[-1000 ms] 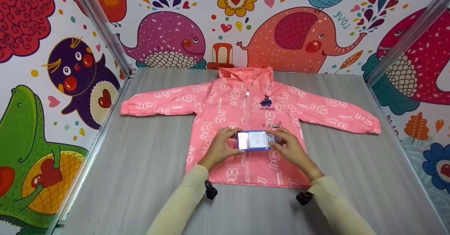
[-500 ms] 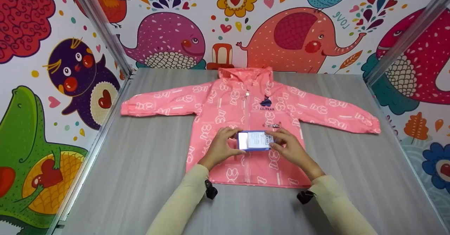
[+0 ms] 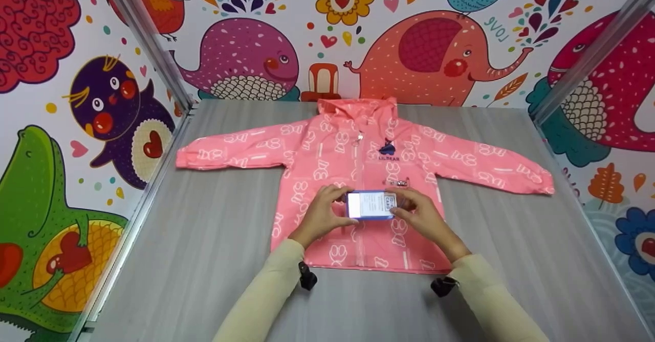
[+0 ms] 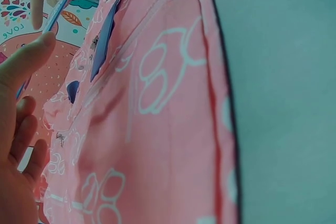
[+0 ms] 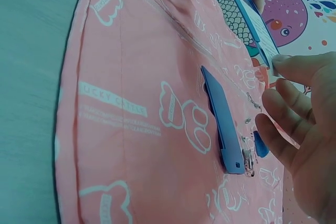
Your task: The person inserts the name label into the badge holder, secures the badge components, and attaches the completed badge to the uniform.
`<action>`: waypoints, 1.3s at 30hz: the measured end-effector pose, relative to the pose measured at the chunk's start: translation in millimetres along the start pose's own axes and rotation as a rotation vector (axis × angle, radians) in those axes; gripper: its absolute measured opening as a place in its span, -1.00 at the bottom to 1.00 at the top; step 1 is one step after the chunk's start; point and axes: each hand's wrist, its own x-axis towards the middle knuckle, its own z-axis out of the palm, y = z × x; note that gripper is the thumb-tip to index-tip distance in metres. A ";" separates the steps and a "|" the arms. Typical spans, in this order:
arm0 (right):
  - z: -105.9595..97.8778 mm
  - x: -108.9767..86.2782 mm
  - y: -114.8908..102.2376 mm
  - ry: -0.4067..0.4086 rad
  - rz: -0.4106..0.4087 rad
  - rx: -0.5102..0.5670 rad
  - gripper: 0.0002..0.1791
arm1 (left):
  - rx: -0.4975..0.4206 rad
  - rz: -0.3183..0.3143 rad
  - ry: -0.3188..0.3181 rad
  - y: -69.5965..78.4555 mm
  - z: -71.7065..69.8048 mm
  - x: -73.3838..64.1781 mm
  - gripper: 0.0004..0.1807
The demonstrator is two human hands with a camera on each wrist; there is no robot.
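A pink hooded jacket with white outline prints lies flat, front up. Over its middle, my left hand grips the left end of a blue-edged badge holder, thumb below and fingers above. My right hand pinches the right end of the white printed card that lies in the holder. In the right wrist view the thumb sits on the card's end. A separate blue plastic piece rests on the jacket beneath the hands, also seen in the left wrist view.
A small metal clip lies on the jacket's chest, beyond the right hand. The grey table shows on all sides of the jacket. Printed walls stand at the back and sides, with metal posts at the corners.
The printed card has shifted slightly left within the blue holder, and the holder itself has edged a little to the right. Both hands stay nearly where they were.
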 end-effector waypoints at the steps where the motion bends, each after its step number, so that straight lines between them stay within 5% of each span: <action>1: 0.3 0.5 0.2 -0.001 0.007 0.003 -0.45 | -0.002 -0.001 0.000 0.2 0.2 0.0 -0.14; 39: 11.2 -3.2 -0.9 0.051 0.055 0.003 -0.56 | -0.028 -0.027 -0.016 4.6 3.1 -0.2 -0.18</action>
